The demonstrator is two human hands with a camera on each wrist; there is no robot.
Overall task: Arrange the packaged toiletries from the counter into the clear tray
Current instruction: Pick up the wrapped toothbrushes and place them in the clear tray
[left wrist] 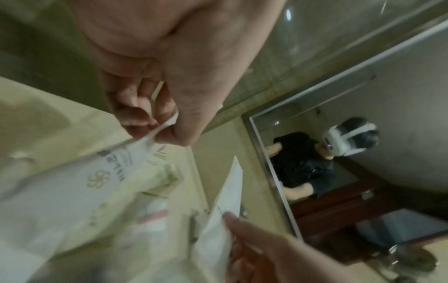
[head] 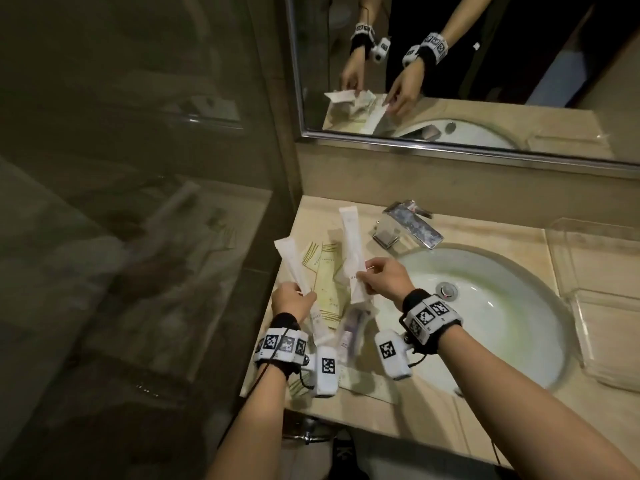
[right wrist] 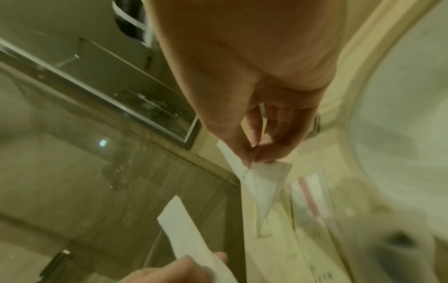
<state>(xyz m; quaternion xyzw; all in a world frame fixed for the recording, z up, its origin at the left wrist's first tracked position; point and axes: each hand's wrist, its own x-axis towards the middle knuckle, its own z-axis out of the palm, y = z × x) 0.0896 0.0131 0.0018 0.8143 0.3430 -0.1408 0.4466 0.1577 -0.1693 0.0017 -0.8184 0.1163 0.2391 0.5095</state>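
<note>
My left hand (head: 302,296) pinches the lower end of a long white packet (head: 289,261), which it holds up over the counter's left end. My right hand (head: 364,276) pinches a second long white packet (head: 350,244) near its middle, just right of the first. In the left wrist view my thumb and fingers (left wrist: 155,124) grip the packet's edge (left wrist: 167,122). The right wrist view shows the same pinch (right wrist: 252,157) on the other white packet (right wrist: 259,181). A pile of cream packets (head: 325,289) lies on the counter beneath both hands. The clear tray (head: 588,327) sits at the far right.
A round white sink (head: 485,317) lies between the pile and the tray, with a chrome faucet (head: 408,226) behind it. A clear-wrapped toothbrush packet (head: 349,330) lies by my wrists. A glass partition (head: 138,202) walls the left side. The mirror (head: 450,64) hangs behind.
</note>
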